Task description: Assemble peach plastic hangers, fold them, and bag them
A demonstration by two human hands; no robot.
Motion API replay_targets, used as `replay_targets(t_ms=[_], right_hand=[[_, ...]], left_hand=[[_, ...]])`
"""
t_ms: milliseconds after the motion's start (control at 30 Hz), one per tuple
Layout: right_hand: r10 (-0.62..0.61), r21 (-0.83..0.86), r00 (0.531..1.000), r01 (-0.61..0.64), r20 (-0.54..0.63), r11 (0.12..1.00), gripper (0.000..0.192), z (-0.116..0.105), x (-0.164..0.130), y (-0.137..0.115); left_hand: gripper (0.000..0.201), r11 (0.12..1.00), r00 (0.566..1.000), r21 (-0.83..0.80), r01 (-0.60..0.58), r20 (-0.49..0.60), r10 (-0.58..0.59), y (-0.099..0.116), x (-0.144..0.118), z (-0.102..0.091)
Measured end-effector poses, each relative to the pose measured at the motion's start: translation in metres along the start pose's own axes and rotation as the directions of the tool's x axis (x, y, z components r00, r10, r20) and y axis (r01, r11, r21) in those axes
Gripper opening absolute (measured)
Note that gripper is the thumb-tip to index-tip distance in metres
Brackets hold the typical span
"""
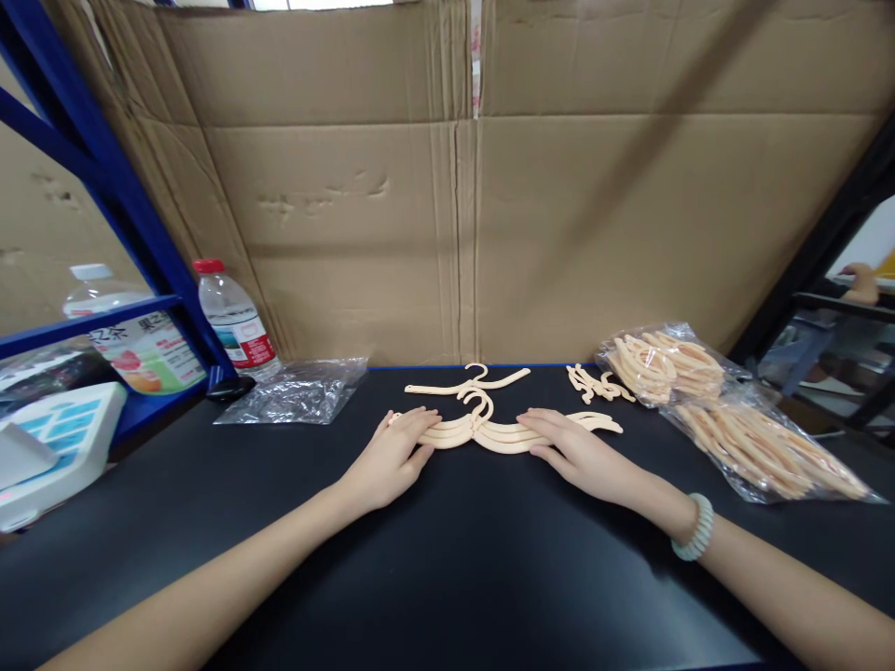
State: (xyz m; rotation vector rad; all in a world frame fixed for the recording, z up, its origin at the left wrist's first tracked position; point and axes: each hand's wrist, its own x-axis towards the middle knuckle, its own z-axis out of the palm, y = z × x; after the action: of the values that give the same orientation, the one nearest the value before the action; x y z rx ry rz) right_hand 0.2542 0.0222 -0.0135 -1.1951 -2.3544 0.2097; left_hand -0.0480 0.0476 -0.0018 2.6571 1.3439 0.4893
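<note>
A small stack of cream plastic hangers (pixel 489 431) lies on the black tabletop (pixel 447 559). My left hand (pixel 392 458) rests flat with its fingers on the stack's left arm. On the stack's right arm lies my right hand (pixel 577 452), fingers spread, a pale bead bracelet (pixel 695 527) on its wrist. One single hanger (pixel 467 383) lies just behind the stack, untouched. Neither hand grips anything.
A clear bag of more cream hangers (pixel 727 410) lies at the right, with a few small loose pieces (pixel 594 384) beside it. An empty clear plastic bag (pixel 297 391) and a water bottle (pixel 234 321) sit at the left by a blue shelf frame (pixel 104 177). Cardboard (pixel 461 186) walls the back.
</note>
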Motion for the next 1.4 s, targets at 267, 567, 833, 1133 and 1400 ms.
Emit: replay_targets(t_ms=[267,567,833,1133,1400], right_hand=[[-0.018,-0.036,1.000,0.017,-0.007,0.999,0.040,0.002,0.000,0.002],[-0.092,-0.084,0.993,0.086,-0.073,0.993,0.040,0.002,0.000,-0.004],[-0.207,-0.019,0.966,0.207,-0.153,0.978,0.027,-0.004,0.004,-0.014],[-0.161,0.049,0.966,0.174,-0.200,0.983,0.020,-0.006,0.006,-0.011],[-0.130,0.106,0.968,0.156,-0.215,0.982,0.018,-0.007,0.006,-0.012]], left_hand=[[0.040,1.000,1.000,0.008,0.030,0.003,-0.030,0.003,-0.002,0.000],[0.053,0.940,0.939,0.102,-0.325,-0.078,0.334,0.031,-0.010,-0.009],[0.034,0.783,0.779,-0.066,-0.618,0.086,0.621,0.056,-0.019,-0.014],[0.027,0.757,0.759,-0.059,-0.650,-0.030,0.650,0.047,-0.016,-0.014],[0.025,0.768,0.770,-0.063,-0.638,-0.038,0.636,0.044,-0.014,-0.012]])
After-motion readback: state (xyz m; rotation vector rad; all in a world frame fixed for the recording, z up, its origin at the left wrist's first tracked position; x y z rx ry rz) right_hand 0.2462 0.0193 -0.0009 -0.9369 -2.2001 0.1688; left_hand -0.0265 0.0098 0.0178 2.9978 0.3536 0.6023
